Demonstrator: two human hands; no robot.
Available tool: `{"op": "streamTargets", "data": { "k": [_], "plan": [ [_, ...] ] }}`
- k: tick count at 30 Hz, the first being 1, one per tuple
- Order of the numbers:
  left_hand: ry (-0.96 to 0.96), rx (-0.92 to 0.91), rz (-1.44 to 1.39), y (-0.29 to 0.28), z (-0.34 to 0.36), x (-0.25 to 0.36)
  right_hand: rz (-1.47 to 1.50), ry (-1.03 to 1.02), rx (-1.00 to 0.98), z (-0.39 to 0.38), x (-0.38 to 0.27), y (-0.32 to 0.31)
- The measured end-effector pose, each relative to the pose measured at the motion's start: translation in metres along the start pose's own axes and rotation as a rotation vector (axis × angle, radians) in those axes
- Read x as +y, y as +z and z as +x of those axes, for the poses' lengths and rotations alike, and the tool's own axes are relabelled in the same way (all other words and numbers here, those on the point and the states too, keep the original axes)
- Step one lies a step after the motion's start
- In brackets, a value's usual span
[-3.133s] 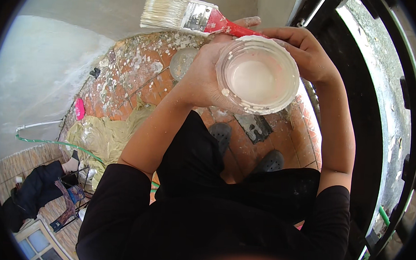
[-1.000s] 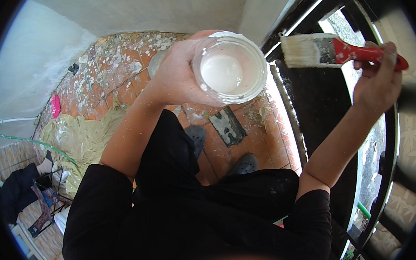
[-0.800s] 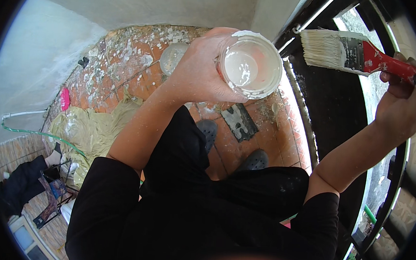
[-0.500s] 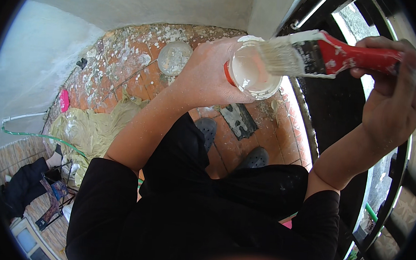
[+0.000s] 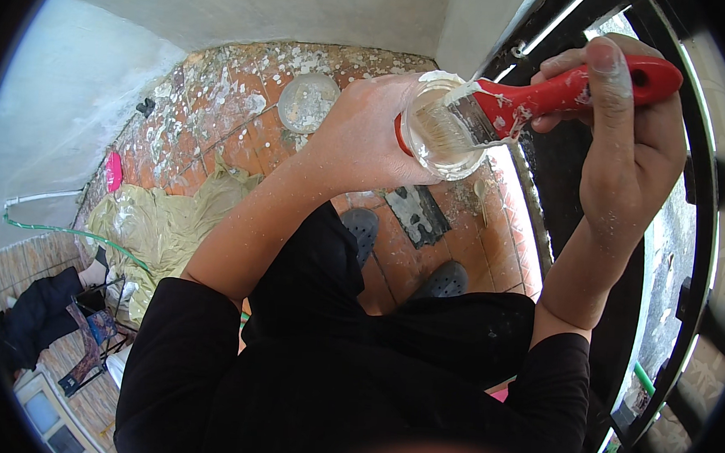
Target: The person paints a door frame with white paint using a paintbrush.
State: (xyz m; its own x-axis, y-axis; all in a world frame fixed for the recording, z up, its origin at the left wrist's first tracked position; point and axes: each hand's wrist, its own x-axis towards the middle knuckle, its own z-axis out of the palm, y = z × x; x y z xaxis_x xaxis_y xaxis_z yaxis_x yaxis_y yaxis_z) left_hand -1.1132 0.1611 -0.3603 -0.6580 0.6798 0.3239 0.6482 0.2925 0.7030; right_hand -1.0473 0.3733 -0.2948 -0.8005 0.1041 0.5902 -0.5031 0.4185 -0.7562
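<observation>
A: Status pls?
B: Brush (image 5: 528, 99)'s bristle-end down inside the clear tub (image 5: 451, 173), so I'd say loading's in progress; can't tell how deep. Pale paint (image 5: 521, 116)'s alrdy on its metal band + red handle. Not out of the tub yet. Can't tell how much of the wall (image 5: 81, 85) is coated.
A: Hands?
B: R hand (image 5: 632, 160)'s closed round the handle, thumb laid along it, to the tub's right. L hand (image 5: 372, 136)'s wrapped round the tub's left side.
A: Brush position?
B: Btwn R hand & tub, tilted, bristles leftmost.
</observation>
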Motion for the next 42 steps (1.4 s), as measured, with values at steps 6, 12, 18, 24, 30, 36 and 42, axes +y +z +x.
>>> {"op": "streamTargets", "data": {
  "k": [6,12,18,24,30,36,42],
  "plan": [
    [-0.035,0.003,-0.030,-0.002,-0.001,-0.002,0.026,0.003,0.006,0.000,0.013,0.012],
    [-0.034,-0.018,-0.017,-0.006,0.002,-0.002,0.015,0.017,0.012,0.001,0.016,0.017],
    [-0.019,0.001,-0.002,-0.003,-0.002,-0.001,0.025,0.056,-0.004,-0.003,0.013,0.018],
    [-0.063,-0.006,-0.046,-0.002,-0.003,-0.005,0.029,0.094,-0.020,-0.003,0.019,0.022],
    [-0.045,-0.015,-0.010,-0.009,0.003,-0.002,0.027,0.073,-0.007,0.005,0.018,0.016],
    [-0.087,-0.013,-0.019,-0.012,0.005,-0.003,0.071,0.090,0.055,0.008,0.022,0.001],
    [-0.151,0.016,-0.029,-0.012,0.000,0.002,0.118,0.113,0.157,0.007,0.023,-0.012]
  ]
}}
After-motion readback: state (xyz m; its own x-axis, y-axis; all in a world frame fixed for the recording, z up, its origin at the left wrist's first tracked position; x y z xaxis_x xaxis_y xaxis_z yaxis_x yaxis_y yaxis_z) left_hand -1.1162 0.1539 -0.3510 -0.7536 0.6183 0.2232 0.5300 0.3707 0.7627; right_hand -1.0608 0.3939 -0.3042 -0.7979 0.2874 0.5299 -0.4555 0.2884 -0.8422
